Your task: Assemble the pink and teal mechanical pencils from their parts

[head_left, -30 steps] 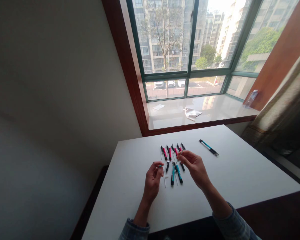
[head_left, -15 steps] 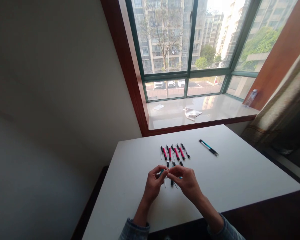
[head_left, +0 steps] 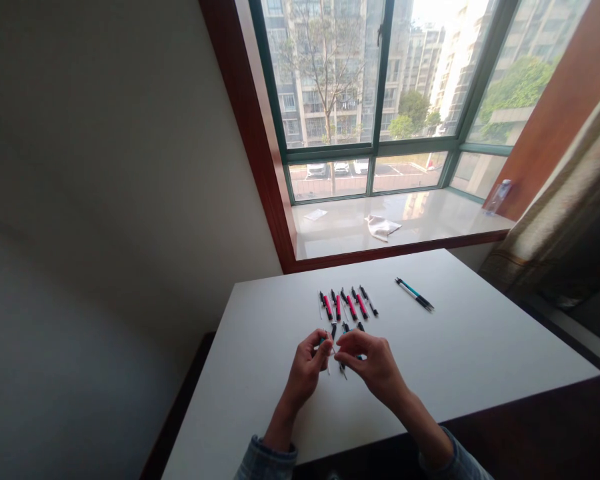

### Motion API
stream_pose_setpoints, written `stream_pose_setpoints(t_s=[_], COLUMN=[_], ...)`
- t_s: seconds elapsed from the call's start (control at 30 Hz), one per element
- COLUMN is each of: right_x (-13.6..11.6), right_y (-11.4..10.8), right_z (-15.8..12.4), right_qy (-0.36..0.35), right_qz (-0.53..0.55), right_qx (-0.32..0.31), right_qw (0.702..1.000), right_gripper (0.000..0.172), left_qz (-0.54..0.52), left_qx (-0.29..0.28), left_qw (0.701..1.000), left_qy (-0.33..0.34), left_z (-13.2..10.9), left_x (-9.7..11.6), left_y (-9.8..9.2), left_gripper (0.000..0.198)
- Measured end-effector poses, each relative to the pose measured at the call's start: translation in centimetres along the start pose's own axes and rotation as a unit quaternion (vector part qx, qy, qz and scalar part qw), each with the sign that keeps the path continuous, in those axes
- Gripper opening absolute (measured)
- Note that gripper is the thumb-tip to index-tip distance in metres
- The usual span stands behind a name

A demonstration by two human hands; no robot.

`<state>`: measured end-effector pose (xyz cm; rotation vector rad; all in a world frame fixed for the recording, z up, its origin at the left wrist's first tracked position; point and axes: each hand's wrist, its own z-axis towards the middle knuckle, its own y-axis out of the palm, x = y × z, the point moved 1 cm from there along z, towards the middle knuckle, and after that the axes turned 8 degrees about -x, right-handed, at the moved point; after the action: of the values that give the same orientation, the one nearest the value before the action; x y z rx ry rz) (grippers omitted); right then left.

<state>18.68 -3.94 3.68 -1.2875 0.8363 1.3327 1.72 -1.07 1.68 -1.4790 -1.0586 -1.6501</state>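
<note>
- Pink pens (head_left: 344, 305) lie in a row on the white counter (head_left: 460, 340).
- Just before the pink pens, the left hand (head_left: 306, 368) pinches a teal pen piece (head_left: 322, 341).
- Beside it, the right hand (head_left: 371, 365) pinches a thin refill (head_left: 336, 353).
- Risk: a slipped pinch could drop either piece among the pens.

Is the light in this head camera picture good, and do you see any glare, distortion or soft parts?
In the head view, daylight through the window burns out the sky and puts glare on the white sill; the wall falls into shadow; the wide lens stretches the white table; the small pens look soft in detail.
</note>
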Motion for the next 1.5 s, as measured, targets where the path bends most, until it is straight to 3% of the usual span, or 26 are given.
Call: stream_pose_setpoints(t_s=[0.2, 0.53, 0.6, 0.73, 0.83, 0.97, 1.27, 1.5], right_x=[0.1, 0.6, 0.5, 1.2, 2.4, 3.3, 3.6, 4.7], right_y=[0.6, 1.3, 1.1, -0.2, -1.9, -3.7, -3.7, -3.5], right_z=[-1.2, -1.8, -2.5, -4.6, -5.5, -4.8, -1.8, -1.0], right_qy=[0.006, 0.017, 0.025, 0.055, 0.092, 0.128, 0.180, 0.137], right_qz=[-0.002, 0.001, -0.001, -0.033, -0.090, -0.157, -0.245, -0.214], right_qx=[-0.012, -0.015, -0.029, -0.051, -0.018, 0.022, -0.015, 0.012], right_qw=[1.000, 1.000, 0.999, 0.997, 0.992, 0.979, 0.952, 0.967], right_gripper=[0.012, 0.009, 0.008, 0.012, 0.014, 0.016, 0.019, 0.016], left_qz=[-0.040, -0.074, -0.093, -0.141, -0.147, -0.099, -0.048, -0.023], left_qx=[0.022, 0.036, 0.072, 0.195, 0.236, 0.226, 0.216, 0.205], left_qw=[0.998, 0.996, 0.992, 0.969, 0.958, 0.967, 0.974, 0.978], left_qy=[0.039, 0.030, 0.036, 0.063, 0.066, 0.059, 0.046, 0.040], left_z=[0.1, 0.1, 0.2, 0.3, 0.4, 0.4, 0.3, 0.3], left_x=[-0.2, -0.3, -0.3, -0.1, -0.1, -0.3, -0.2, -0.3], left_y=[-0.5, -0.5, -0.6, -1.2, -1.5, -1.4, -1.2, -1.1], left_gripper=[0.033, 0.034, 0.034, 0.036, 0.036, 0.036, 0.037, 0.036])
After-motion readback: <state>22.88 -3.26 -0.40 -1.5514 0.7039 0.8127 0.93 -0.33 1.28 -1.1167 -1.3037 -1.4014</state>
